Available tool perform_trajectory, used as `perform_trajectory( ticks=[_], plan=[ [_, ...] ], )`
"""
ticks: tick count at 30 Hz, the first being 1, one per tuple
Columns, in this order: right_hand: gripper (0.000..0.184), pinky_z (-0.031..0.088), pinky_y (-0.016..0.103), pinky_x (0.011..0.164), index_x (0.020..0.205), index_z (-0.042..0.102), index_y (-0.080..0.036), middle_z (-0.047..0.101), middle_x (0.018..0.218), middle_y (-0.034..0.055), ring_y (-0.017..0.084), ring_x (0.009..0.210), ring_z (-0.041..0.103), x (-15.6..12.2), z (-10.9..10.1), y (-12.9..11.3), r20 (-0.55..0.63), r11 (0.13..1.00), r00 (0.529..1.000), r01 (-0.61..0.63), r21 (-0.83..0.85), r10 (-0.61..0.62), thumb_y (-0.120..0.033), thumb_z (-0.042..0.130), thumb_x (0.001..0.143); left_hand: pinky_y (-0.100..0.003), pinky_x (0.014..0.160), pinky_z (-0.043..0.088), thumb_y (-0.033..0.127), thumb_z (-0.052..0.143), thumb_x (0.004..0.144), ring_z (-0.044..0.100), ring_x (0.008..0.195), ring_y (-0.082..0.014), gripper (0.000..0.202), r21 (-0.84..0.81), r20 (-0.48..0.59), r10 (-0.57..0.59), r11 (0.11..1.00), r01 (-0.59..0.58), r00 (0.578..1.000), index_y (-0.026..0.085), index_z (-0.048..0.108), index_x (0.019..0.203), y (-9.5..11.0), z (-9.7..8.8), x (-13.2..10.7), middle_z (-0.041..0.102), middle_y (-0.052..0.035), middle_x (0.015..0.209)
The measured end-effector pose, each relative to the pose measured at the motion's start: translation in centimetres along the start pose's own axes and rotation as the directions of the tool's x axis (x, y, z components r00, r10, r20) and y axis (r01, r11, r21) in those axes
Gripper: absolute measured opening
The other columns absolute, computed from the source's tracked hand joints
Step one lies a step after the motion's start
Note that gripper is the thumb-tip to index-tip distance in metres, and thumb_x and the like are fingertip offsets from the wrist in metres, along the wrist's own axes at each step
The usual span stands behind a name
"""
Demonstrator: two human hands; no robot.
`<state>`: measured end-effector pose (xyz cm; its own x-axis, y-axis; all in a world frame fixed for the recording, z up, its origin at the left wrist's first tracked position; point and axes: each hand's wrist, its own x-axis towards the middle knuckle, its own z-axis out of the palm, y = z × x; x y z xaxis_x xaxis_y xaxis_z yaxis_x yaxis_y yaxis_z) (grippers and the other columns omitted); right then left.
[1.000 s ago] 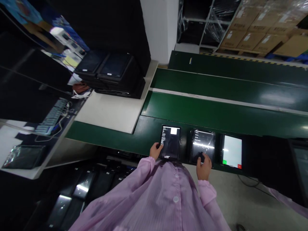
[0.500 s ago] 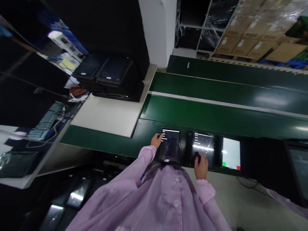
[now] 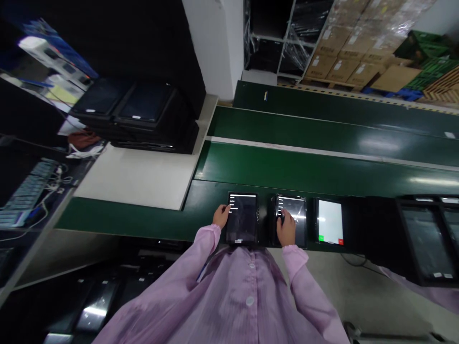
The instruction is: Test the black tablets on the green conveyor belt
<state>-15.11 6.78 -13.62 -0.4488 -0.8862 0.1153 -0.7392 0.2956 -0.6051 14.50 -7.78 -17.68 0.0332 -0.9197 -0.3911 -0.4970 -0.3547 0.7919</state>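
Two tablets with black screens and white menu lines lie side by side at the near edge of the green bench. At the left tablet (image 3: pixel 242 222), my left hand (image 3: pixel 221 216) grips the left edge, fingertips reaching the screen beside the menu. My right hand (image 3: pixel 287 229) is over the middle tablet (image 3: pixel 300 224), fingers apart and a fingertip at the menu lines on its upper left. A dark patch shows between thumb and forefinger; I cannot tell whether it is a reflection. Farther right, a third tablet (image 3: pixel 330 220) shows a white screen with green and red corner boxes.
Stacks of black tablets (image 3: pixel 143 107) stand on a white board (image 3: pixel 132 177) at the left. A keyboard (image 3: pixel 27 186) and cables lie farther left. Dark framed panels (image 3: pixel 421 239) are at the right. Cartons (image 3: pixel 344 57) stand behind the green bench (image 3: pixel 287 167).
My right hand has moved up the middle tablet, from its lower part to the menu lines. My left hand stays at the left tablet's edge. The whole view has shifted.
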Motion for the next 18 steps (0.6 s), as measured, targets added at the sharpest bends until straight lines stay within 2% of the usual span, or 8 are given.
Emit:
perform_trajectory(
  ticks=[4, 11, 18],
  plan=[
    [0.045, 0.044, 0.053, 0.113, 0.14, 0.054, -0.015, 0.065, 0.137, 0.0163, 0.031, 0.131, 0.055, 1.2, 0.1, 0.0, -0.007, 0.999, 1.0, 0.01, -0.032, -0.01, -0.026, 0.042, 0.098, -0.036, 0.091, 0.05, 0.053, 0.057, 0.087, 0.068, 0.095, -0.0253, 0.035, -0.035, 0.011, 0.007, 0.999, -0.006, 1.0, 0.02, 0.067, 0.093, -0.3, -0.2, -0.3, 0.075, -0.0071, 0.096],
    [0.051, 0.037, 0.055, 0.12, 0.145, 0.051, -0.007, 0.061, 0.141, 0.0216, 0.031, 0.141, 0.047, 2.8, 0.3, 0.0, -0.042, 0.995, 0.998, 0.032, -0.092, -0.036, -0.024, 0.043, 0.097, -0.04, 0.094, 0.051, 0.053, 0.059, 0.085, 0.068, 0.097, -0.0273, 0.035, -0.037, 0.012, -0.001, 0.999, 0.001, 1.0, 0.021, 0.068, 0.093, -0.6, -0.2, -0.3, 0.076, -0.0076, 0.098],
    [0.048, 0.043, 0.056, 0.114, 0.143, 0.052, -0.012, 0.062, 0.14, 0.0207, 0.032, 0.133, 0.053, 0.6, -0.5, 0.0, -0.074, 1.0, 0.997, 0.011, -0.016, -0.012, -0.027, 0.044, 0.098, -0.038, 0.093, 0.05, 0.05, 0.059, 0.087, 0.068, 0.097, -0.0263, 0.03, 0.015, -0.015, -0.008, 1.0, 0.009, 1.0, 0.021, 0.066, 0.092, 0.7, 0.2, 1.6, 0.074, -0.0082, 0.098]
  ],
)
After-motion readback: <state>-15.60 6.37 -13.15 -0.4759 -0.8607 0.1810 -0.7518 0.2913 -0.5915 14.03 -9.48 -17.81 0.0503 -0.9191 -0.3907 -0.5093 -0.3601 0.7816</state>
